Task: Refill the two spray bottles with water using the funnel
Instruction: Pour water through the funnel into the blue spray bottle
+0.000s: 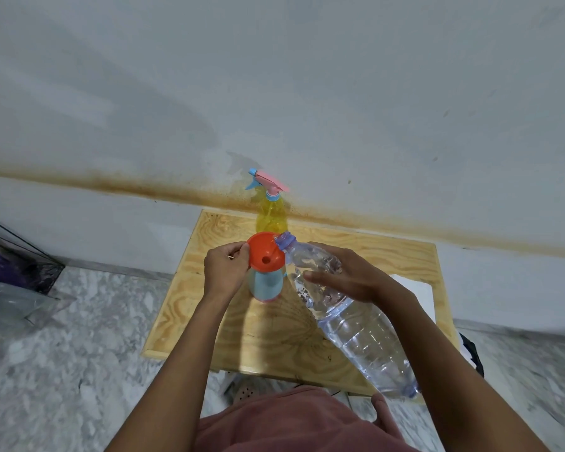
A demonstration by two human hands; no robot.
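The orange funnel (265, 254) stands upright in the neck of the blue spray bottle (265, 285), which stands directly beneath it on the plywood surface (274, 340). The left grip (225, 267) is at the funnel's left edge, with thumb and curled fingers pinching the rim. At the funnel's right edge lies the open mouth of a large clear water bottle (356, 334). This bottle is tilted steeply, neck toward the funnel and base back toward the person, with water showing inside. Whether any is running into the funnel cannot be told. The right grip (349, 275) is wrapped over the bottle's shoulder, just right of the funnel, fingers curled round it and the thumb lying along the near side.

Just behind the funnel stands the yellow spray bottle (271, 213), upright, its pink and blue trigger head on. Well to the funnel's right a white flat thing (418, 288) lies on the surface. Beyond the funnel rises a pale wall (274, 76) with a rusty streak, and below is marbled floor (79, 337).
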